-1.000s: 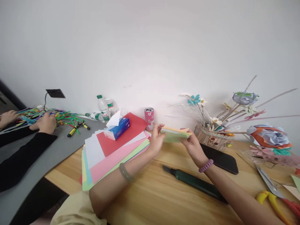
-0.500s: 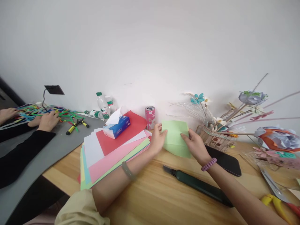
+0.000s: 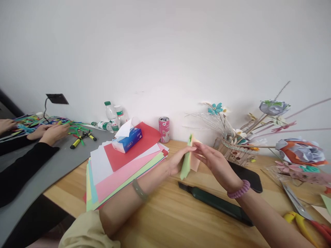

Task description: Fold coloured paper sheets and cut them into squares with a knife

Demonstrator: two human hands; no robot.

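While the left hand (image 3: 178, 162) pinches folded paper (image 3: 186, 166), the right hand (image 3: 217, 164) flanks it, grip unclear.

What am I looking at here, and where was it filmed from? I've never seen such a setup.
There is no machine: a person works bare-handed, filmed by a camera worn on that person's own head, looking forward and down. The left hand holds the folded green and peach paper; the right hand is right at it, though whether it grips is hard to tell. On the wooden table are a dark green cutter, a pink can, and stacked coloured sheets bearing a tissue box.
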